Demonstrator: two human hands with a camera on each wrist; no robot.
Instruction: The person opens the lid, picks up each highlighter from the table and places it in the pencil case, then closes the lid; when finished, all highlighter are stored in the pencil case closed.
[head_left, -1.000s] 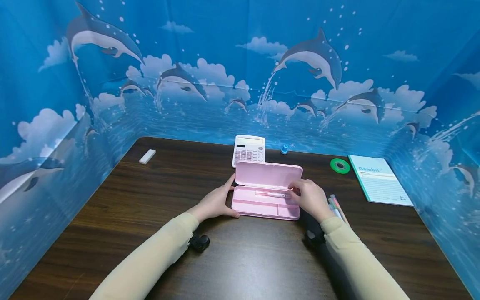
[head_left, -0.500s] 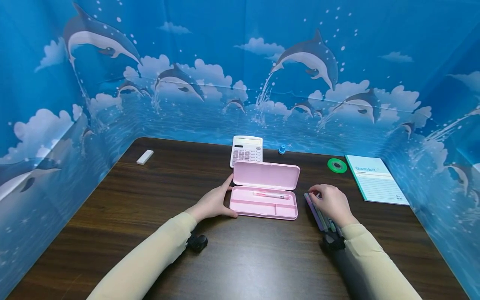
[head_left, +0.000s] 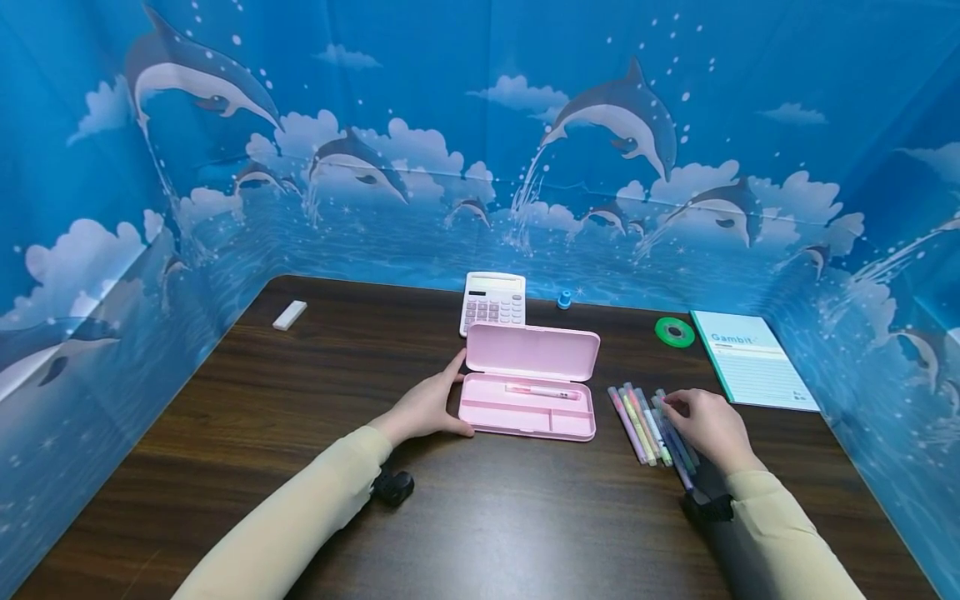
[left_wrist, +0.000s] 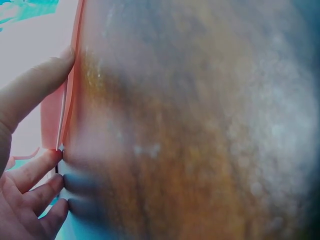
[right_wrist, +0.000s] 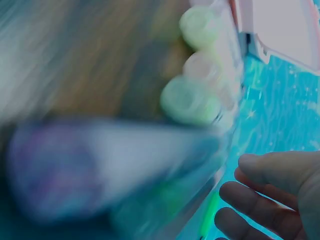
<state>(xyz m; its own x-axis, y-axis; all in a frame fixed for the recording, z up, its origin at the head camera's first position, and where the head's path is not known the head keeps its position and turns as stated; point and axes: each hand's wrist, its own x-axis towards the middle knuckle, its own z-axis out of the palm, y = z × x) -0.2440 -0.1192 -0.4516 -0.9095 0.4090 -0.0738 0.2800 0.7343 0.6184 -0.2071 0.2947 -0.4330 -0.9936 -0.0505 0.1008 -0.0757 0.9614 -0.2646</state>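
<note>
A pink pencil case (head_left: 527,405) lies with its lid up, a red-and-white pen (head_left: 543,391) in its rear compartment. My left hand (head_left: 423,408) holds the case's left end; in the left wrist view the thumb (left_wrist: 42,82) is on the front edge and the fingertips are at the side. Several capped coloured pens (head_left: 637,423) lie side by side to the right. My right hand (head_left: 705,425) is over the rightmost pens, fingertips at their far ends. In the right wrist view a purple-ended pen (right_wrist: 65,170) looms blurred, and thumb and fingers are loosely bent, with no pen between them.
A white calculator (head_left: 495,298) stands behind the lid, with a small blue object (head_left: 564,300) to its right. A green ring-shaped roll (head_left: 674,332) and a notepad (head_left: 753,358) are at the back right. A white block (head_left: 290,315) lies back left, near the dolphin curtain (head_left: 390,225).
My right hand has left the pencil case, where the red-and-white pen now lies uncovered, and moved right across the pens to their right side. My left hand keeps its place on the case.
</note>
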